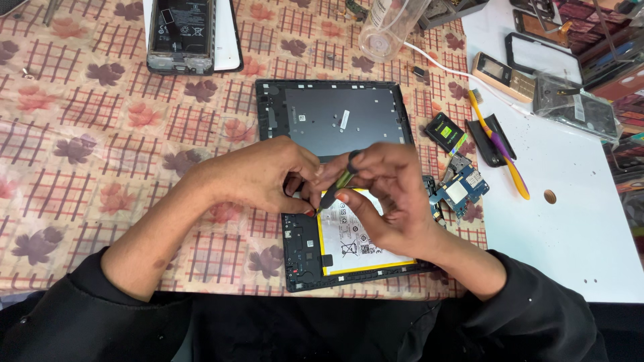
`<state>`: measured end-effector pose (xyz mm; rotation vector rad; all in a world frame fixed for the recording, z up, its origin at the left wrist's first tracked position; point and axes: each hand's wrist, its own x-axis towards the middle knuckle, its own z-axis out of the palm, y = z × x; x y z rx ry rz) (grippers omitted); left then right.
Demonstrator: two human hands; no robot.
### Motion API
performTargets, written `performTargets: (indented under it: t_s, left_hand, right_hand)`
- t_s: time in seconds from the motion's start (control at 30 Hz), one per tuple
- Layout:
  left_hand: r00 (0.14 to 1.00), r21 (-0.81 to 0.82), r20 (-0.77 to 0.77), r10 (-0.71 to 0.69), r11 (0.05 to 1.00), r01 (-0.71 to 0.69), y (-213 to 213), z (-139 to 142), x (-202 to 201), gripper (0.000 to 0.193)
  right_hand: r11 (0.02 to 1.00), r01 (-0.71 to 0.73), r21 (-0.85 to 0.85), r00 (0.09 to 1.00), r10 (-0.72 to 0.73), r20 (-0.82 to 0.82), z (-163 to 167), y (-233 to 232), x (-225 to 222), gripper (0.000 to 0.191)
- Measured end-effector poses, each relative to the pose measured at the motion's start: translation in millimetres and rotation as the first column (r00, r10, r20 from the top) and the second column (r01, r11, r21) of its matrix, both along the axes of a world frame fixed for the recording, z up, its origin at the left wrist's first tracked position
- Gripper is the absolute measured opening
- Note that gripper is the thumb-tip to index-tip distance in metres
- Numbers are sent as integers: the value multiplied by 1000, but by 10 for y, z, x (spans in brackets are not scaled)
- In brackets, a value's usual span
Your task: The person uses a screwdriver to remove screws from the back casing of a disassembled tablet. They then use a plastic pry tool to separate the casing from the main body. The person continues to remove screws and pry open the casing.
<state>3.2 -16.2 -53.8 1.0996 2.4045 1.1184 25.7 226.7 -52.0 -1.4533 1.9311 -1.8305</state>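
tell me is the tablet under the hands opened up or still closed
Opened up: the tablet lies with its back cover off, its white battery bare in the dark frame, below the right hand holding a screwdriver.

Your opened tablet (315, 248) lies flat on the worktop near you — dark frame, white battery (355, 241) edged in yellow showing inside. The small screwdriver (337, 186), black with a green band, stands tilted — tip down at the battery's top-left corner.

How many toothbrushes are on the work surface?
1. A yellow and purple toothbrush lies on the white board right of the opened tablet, beside a black case piece. Others may be hidden in the clutter at the top right.
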Motion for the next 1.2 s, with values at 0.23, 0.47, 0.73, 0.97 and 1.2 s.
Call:
performTargets:
  t_s: [0.23,0.47,0.73,0.97,1.2]
  left_hand:
    - [999,27,37,6,1000,-7,-15,-25,8,14]
    - [1000,-19,-5,19,1000,-19,1,10,18,14]
    - [999,-83,-33,-2,997,-1,49,153,106,11]
    - [936,-253,-349,37,959,-132,197,139,414,12]
    - [533,-586,-788,-306,637,-500,434,79,822,28]
  right_hand:
    - [992,35,117,949,3,-316,67,-9,2,62]
    - [995,-72,71,977,85,-196,93,-64,29,68]
    - [1000,17,-26,1000,-16,24,108,60,-33,67]
    - [993,97,-65,995,-96,17,132,131,-40,62]
    - [981,149,-121,985,-159,-74,154,173,-30,63]
